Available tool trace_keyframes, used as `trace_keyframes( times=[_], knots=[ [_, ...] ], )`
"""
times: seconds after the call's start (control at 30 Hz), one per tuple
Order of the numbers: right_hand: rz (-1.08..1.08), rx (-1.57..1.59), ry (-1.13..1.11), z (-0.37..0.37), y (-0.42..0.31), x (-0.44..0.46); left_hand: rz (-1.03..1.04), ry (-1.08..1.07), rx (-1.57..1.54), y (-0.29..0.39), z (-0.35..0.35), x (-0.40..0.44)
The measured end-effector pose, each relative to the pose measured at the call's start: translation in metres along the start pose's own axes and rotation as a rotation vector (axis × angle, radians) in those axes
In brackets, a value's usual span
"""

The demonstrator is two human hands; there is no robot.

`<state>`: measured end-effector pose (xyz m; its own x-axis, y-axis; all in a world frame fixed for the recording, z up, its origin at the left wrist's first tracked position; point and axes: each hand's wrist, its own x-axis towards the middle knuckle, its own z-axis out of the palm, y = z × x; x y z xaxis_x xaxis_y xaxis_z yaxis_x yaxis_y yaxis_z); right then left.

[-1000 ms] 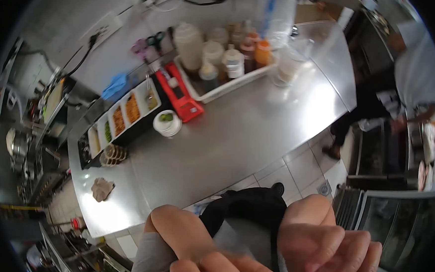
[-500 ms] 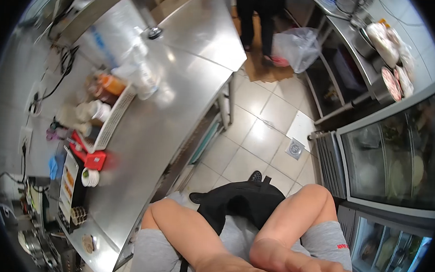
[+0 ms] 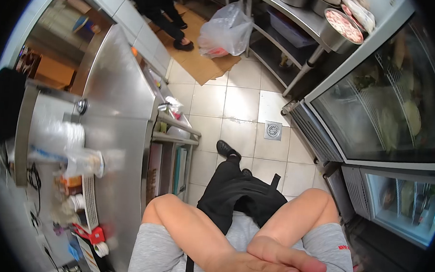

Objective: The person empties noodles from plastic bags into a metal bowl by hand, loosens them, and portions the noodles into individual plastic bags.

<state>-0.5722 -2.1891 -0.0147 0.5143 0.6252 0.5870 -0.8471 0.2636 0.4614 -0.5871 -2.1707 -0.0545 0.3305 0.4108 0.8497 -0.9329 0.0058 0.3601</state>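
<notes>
My left hand (image 3: 239, 271) is at the bottom middle, close to the camera, its fingers stretched towards the right. My right hand (image 3: 282, 254) overlaps it, with one digit extended above the left fingertips. The two hands touch, and I see no object between them. Part of the right hand is hidden behind the left hand and by the lower frame edge. Both elbows are bent in front of the grey shirt (image 3: 156, 249) and the black apron (image 3: 254, 193).
A steel counter (image 3: 122, 145) runs along my left, bearing a white basket (image 3: 90, 203) of bottles. Glass-door fridges (image 3: 378, 106) stand right. Ahead, another person's legs (image 3: 167, 23) are on cardboard (image 3: 206, 68) beside a plastic bag (image 3: 229, 29). A meat-filled pot (image 3: 341, 31) sits on a steel shelf.
The view has turned, so the counter lies further left and more upright in it. My right hand has moved left from beside my left hand to overlap with it.
</notes>
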Motion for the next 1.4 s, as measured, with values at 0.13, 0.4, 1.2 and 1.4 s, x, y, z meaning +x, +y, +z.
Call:
trace_keyframes(
  times=[0.13, 0.4, 1.2, 1.4],
  knots=[
    [0.031, -0.35, -0.154, -0.034, -0.033, 0.05, -0.14, 0.032, -0.03, -0.015, -0.031, 0.029],
    [0.022, -0.917, -0.335, -0.112, -0.086, 0.152, -0.205, 0.007, -0.016, -0.065, -0.135, 0.095],
    [-0.32, -2.049, -0.595, -0.316, -0.238, 0.39, -0.251, 0.034, 0.338, -0.231, -0.38, 0.285],
    [-0.348, -2.182, -0.568, -0.38, -0.284, 0.467, -0.28, -0.08, 0.516, -0.299, -0.453, 0.329]
  ],
)
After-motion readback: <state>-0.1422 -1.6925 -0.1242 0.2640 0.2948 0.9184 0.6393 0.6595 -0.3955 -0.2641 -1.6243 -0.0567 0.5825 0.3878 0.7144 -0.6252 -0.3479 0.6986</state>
